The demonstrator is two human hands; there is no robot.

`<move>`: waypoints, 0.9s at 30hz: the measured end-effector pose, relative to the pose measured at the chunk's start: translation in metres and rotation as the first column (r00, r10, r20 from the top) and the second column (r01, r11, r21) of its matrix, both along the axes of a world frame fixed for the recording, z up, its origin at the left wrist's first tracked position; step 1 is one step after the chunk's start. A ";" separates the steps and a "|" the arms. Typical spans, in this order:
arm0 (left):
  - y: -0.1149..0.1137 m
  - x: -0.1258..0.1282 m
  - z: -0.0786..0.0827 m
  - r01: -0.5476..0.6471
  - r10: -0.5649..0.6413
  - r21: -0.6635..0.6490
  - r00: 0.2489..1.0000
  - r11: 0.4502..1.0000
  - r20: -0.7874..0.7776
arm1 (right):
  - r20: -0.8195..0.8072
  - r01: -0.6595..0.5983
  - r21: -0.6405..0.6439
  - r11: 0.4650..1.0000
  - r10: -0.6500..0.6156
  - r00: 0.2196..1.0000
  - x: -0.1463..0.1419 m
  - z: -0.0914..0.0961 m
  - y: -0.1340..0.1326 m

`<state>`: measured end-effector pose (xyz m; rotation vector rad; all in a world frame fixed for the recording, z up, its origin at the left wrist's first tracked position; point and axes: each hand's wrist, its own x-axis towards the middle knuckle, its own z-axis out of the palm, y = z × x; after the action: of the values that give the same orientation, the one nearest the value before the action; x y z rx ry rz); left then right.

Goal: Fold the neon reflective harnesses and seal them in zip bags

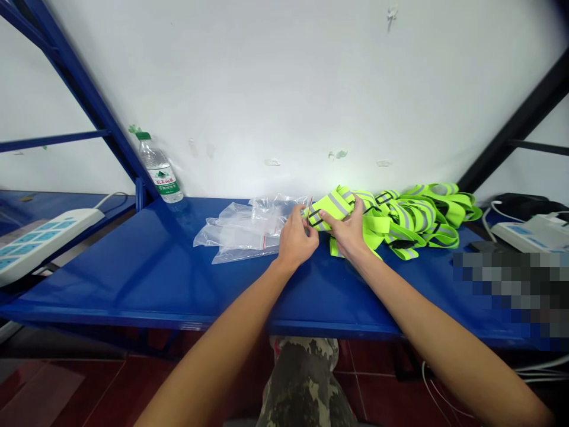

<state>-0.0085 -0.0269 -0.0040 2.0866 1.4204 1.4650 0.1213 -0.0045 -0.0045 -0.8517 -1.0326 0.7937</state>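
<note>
My right hand [349, 232] grips a folded neon-yellow reflective strap [334, 206] with silver stripes and black edging. Beside it, my left hand [297, 238] is closed in a pinch on a clear zip bag [284, 204], whose thin red seal line shows against the strap's left end. How far the strap's end reaches into the bag is hard to see. Several more clear plastic bags [237, 232] lie flat to the left of my left hand. A tangled heap of reflective straps [420, 219] with black buckles lies to the right of my right hand.
A water bottle [162, 172] with a green cap leans against the wall at the back left of the blue table [146, 279]. White power strips lie at the left [48, 240] and right [520, 237]. Blue frame posts [84, 89] rise at the left side.
</note>
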 end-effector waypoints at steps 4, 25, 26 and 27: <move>0.008 -0.004 0.001 -0.023 0.047 -0.135 0.983 0.991 0.178 | -0.051 -0.105 -0.020 0.994 0.104 0.993 0.017 0.012 0.000; 0.018 -0.017 0.022 0.807 -0.045 -0.258 0.331 0.532 0.943 | -0.105 -0.592 -0.171 0.788 0.583 0.806 0.036 0.034 -0.036; 0.020 -0.018 0.023 0.765 -0.031 -0.246 0.328 0.596 0.944 | -0.091 -0.585 -0.177 0.792 0.579 0.811 0.037 0.035 -0.035; 0.022 -0.019 0.024 0.716 -0.008 -0.241 0.325 0.656 0.946 | -0.075 -0.578 -0.193 0.793 0.575 0.814 0.039 0.035 -0.034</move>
<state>-0.0274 -0.0052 0.0195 0.7682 0.6558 1.2372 0.1601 -0.0381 0.0303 -0.7018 -1.2340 1.4490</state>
